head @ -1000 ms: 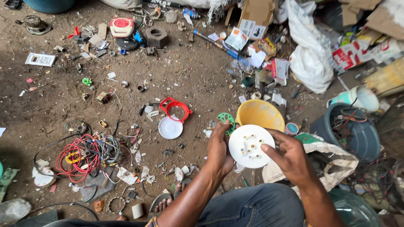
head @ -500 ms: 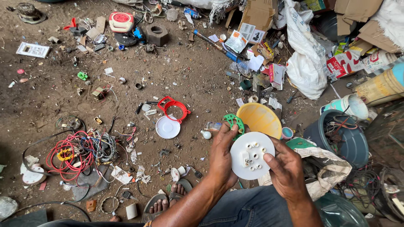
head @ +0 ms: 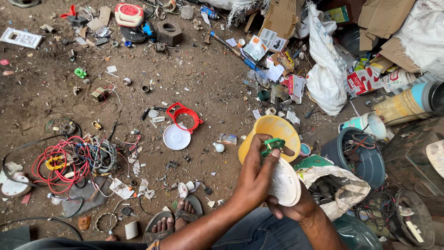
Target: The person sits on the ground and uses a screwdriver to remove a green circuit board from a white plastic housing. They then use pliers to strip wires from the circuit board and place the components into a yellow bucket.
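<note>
Item: white round disc [head: 286,184], cupped in my right hand [head: 291,208]; my left hand [head: 256,178] pinches green piece [head: 273,145] above yellow bowl [head: 273,129].

You are sitting on the bare dirt floor [head: 194,78] of an informal scrap-sorting yard, where salvaged electrical junk lies all around you. A tangle of red, yellow and grey wires [head: 69,162] is heaped on the ground beside loose plugs and plastic fragments. Torn brown cardboard sheets [head: 384,18], a stuffed white plastic sack [head: 326,69] and crumpled printed packaging [head: 365,81] pile up along the edge. A dark round tub holding cable scraps [head: 358,155] and a yellow plastic bowl [head: 273,129] serve as sorting bins.
</note>
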